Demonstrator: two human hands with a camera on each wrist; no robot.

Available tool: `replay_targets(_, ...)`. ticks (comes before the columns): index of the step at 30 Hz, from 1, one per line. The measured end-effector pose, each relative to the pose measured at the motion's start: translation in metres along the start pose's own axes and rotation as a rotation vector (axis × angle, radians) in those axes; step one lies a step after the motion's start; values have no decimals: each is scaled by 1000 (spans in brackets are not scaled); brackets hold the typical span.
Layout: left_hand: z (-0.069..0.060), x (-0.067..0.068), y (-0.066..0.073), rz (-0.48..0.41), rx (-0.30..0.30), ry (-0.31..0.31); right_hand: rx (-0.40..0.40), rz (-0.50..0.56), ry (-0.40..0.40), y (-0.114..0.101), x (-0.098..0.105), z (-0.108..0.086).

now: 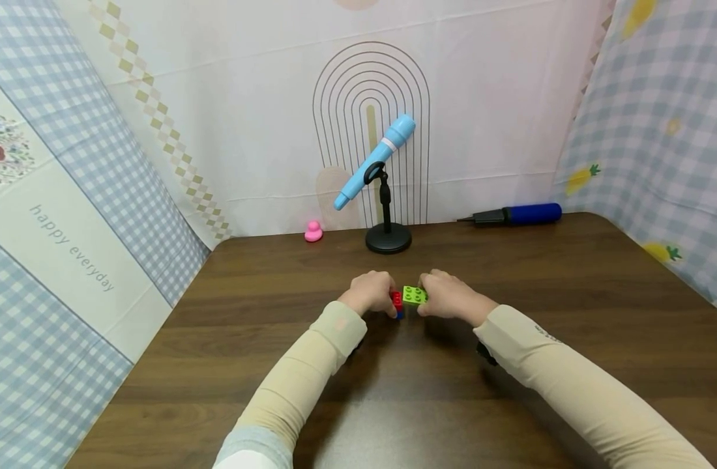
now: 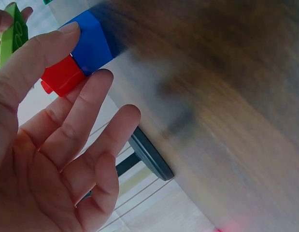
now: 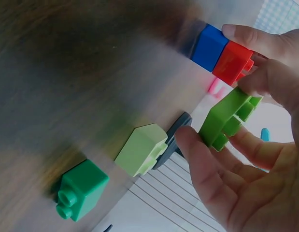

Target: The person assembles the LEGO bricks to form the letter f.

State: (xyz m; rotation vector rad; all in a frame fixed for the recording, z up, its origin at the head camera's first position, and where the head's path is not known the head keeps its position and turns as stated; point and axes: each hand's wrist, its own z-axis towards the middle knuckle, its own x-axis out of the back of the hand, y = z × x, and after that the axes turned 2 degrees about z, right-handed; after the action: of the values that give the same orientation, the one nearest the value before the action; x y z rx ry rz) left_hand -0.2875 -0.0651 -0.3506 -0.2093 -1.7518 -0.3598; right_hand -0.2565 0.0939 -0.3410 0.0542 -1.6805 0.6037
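Observation:
My left hand (image 1: 371, 292) pinches a two-block stack between thumb and fingertips. The stack has a red toy building block (image 3: 232, 63) on top of a blue block (image 3: 209, 47), whose base is at the tabletop. Just to the right, my right hand (image 1: 451, 296) pinches a lime-green block (image 1: 414, 295) by its ends, studs facing up. That lime block is raised beside the red one, with a small gap between them. Past the right fingers, the right wrist view shows a pale green block (image 3: 142, 150) and a dark green block (image 3: 84, 188), both on the table.
On the brown wooden table (image 1: 394, 404), a light-blue microphone (image 1: 373, 159) rests in a black stand (image 1: 388, 238) beyond the hands. A pink duck (image 1: 313, 231) sits to its left. A blue-handled pump (image 1: 531, 214) lies at the back right, by the cloth backdrop.

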Motion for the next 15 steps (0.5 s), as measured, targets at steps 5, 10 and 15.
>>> replay_targets(5,1,1,0,-4,-2,-12,21,33,-6,-3,-1,3)
replay_targets(10,-1,3,1,-6,-10,-11,31,30,-5,-6,-2,5)
replay_targets(15,0,1,0,-1,4,4,47,20,10,-8,-3,8)
